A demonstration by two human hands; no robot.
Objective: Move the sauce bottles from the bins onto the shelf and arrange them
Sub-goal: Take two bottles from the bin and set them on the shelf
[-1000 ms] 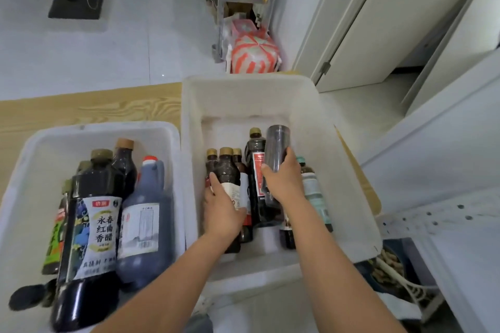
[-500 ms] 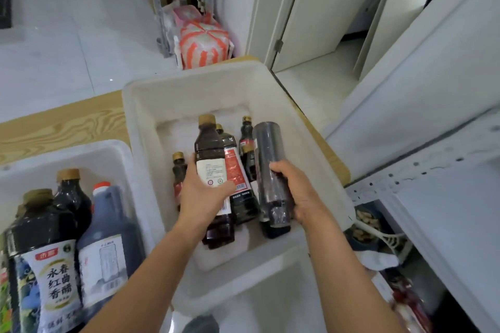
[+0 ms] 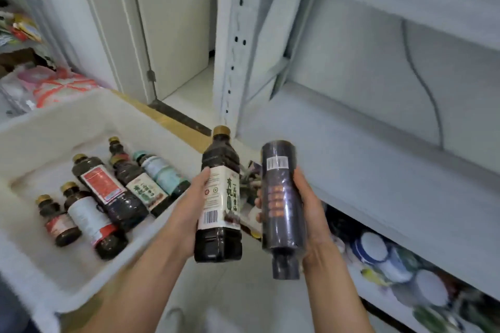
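My left hand point(image 3: 189, 208) grips a dark sauce bottle point(image 3: 220, 197) with a gold cap and a white label, held upright in the air past the right edge of the white bin point(image 3: 81, 121). My right hand point(image 3: 311, 213) grips a dark bottle wrapped in black film point(image 3: 280, 197), held upside down with its cap pointing down. Both bottles hang in front of the white shelf point(image 3: 378, 170) on the right, whose middle board is bare. Several dark sauce bottles point(image 3: 108, 192) lie in the bin at the left.
The shelf's perforated upright post point(image 3: 230, 62) stands behind the bottles. A lower shelf level holds jars and packages point(image 3: 392, 265). A white door point(image 3: 173, 21) is at the back, and red-and-white bags point(image 3: 62, 86) sit on the floor at far left.
Both hands lifted their bottles out of the bin and carried them right toward the shelf. My view swung right, so the second bin has left the frame.
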